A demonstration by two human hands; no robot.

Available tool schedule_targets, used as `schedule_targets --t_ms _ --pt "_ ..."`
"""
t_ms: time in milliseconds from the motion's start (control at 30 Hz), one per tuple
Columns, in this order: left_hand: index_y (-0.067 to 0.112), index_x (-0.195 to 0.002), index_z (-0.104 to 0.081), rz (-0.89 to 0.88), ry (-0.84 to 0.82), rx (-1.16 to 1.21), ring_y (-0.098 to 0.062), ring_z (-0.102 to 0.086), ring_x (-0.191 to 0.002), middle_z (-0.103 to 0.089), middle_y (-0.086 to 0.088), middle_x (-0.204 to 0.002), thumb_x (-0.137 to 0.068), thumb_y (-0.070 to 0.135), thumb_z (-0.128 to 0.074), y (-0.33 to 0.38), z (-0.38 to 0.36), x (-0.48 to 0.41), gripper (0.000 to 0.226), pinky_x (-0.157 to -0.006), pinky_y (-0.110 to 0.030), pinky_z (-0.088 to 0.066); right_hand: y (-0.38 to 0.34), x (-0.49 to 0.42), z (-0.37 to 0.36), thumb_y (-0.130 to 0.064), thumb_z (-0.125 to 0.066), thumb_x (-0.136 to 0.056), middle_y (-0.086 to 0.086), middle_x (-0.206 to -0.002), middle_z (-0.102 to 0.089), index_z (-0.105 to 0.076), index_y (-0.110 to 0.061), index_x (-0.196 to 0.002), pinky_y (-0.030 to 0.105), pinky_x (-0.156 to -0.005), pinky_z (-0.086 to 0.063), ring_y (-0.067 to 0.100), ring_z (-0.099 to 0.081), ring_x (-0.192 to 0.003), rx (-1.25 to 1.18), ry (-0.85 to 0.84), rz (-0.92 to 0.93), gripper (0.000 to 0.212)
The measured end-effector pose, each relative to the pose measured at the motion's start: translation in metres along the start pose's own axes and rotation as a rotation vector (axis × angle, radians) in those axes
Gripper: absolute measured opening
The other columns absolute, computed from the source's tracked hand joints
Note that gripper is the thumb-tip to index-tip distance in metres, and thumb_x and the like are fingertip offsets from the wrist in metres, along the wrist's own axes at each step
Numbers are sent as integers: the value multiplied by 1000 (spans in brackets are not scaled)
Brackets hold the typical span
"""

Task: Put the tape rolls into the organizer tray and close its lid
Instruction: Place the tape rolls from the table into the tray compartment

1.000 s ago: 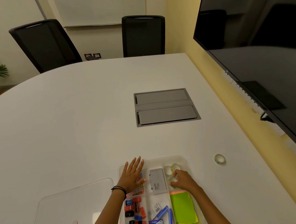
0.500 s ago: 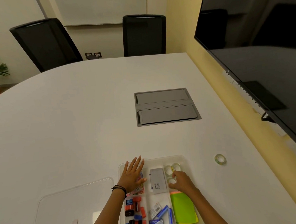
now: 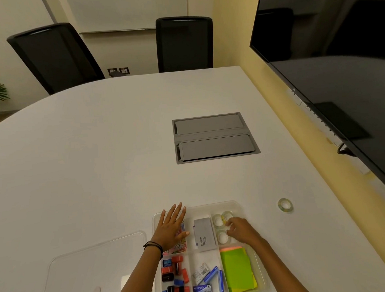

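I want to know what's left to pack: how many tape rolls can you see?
4: three tape rolls in the tray's far-right compartment, by the right hand, and one loose on the table. The hand may hide another.

Four tape rolls are showing: three [image 3: 218, 220] [image 3: 227, 215] [image 3: 222, 237] sitting in one organizer tray [image 3: 215, 206], one [image 3: 285, 205] lying outside; two chairs [image 3: 55, 57] [image 3: 185, 43] are standing behind.
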State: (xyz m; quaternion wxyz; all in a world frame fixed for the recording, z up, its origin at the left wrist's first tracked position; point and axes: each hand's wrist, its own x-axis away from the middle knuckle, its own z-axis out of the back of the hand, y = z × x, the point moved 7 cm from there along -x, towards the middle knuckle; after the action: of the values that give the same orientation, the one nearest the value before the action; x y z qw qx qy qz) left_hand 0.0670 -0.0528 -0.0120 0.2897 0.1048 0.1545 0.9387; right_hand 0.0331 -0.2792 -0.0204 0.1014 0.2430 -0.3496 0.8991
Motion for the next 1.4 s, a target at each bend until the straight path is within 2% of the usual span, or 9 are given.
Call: schedule_targets --t_ms 233,333,400,600,667,767,1067,1267,1400 --pt "45 -122 44 0 12 -20 -51 -13 -134 -11 -25 -150 -76 78 6 -3 -4 0 69 -109 -59 -1 9 6 96 7 -50 -88 18 -92 -65 -63 1 -103 11 -54 -48 19 -59 -73 -357 328 113 21" --pt "36 -132 37 -13 36 -32 -51 -30 -128 -27 -26 -146 -83 72 3 0 0 1 70 -111 -49 -6 44 6 128 7 -53 -88 24 -109 -64 -63 7 -104 10 -71 -47 29 -60 -91 -289 540 34 19" --pt "30 -138 30 -13 75 -59 -47 -41 -123 -39 -24 -141 -87 68 0 1 2 1 70 -112 -40 -1 72 5 136 7 -55 -87 27 -119 -57 -62 8 -108 31 -91 -47 38 -57 -107 -212 589 -62 22" --pt "46 -127 38 -25 60 50 -45 -18 -135 -17 -27 -148 -80 76 -2 -2 -3 2 68 -100 -24 31 124 5 124 -4 -64 -84 27 -143 -37 -45 5 -130 46 -112 -33 41 -37 -131 -118 463 -270 51" --pt "46 -128 37 -36 64 52 -31 -16 -139 -17 -26 -148 -81 75 -3 -1 -3 2 68 -100 -24 31 126 6 114 -9 -64 -86 23 -149 -30 -34 2 -138 45 -116 -27 38 -30 -137 -87 377 -260 62" --pt "35 -137 29 -25 60 -11 -49 -37 -125 -35 -26 -143 -87 69 -4 1 0 4 69 -103 -27 27 127 6 103 -10 -62 -87 22 -148 -34 -31 0 -140 44 -115 -29 36 -33 -136 -63 329 -255 62" --pt "37 -136 31 -5 27 10 -53 -34 -124 -32 -27 -144 -86 71 -4 2 -3 5 69 -103 -28 28 114 19 104 8 -49 -84 28 -108 -59 -61 5 -100 47 -83 -52 42 -57 -98 -113 624 -252 21" --pt "42 -131 36 -13 30 31 -54 -28 -128 -27 -27 -146 -83 73 -2 2 -1 4 69 -101 -26 31 117 11 83 3 -60 -84 27 -147 -28 -44 -4 -134 48 -112 -32 42 -31 -134 -79 404 -194 53" --pt "48 -120 45 4 4 33 -49 -9 -136 -5 -24 -151 -73 80 4 -4 -7 0 69 -105 -37 28 116 17 75 11 -58 -80 29 -141 -33 -52 -2 -126 45 -107 -39 42 -37 -128 -16 416 -181 48"
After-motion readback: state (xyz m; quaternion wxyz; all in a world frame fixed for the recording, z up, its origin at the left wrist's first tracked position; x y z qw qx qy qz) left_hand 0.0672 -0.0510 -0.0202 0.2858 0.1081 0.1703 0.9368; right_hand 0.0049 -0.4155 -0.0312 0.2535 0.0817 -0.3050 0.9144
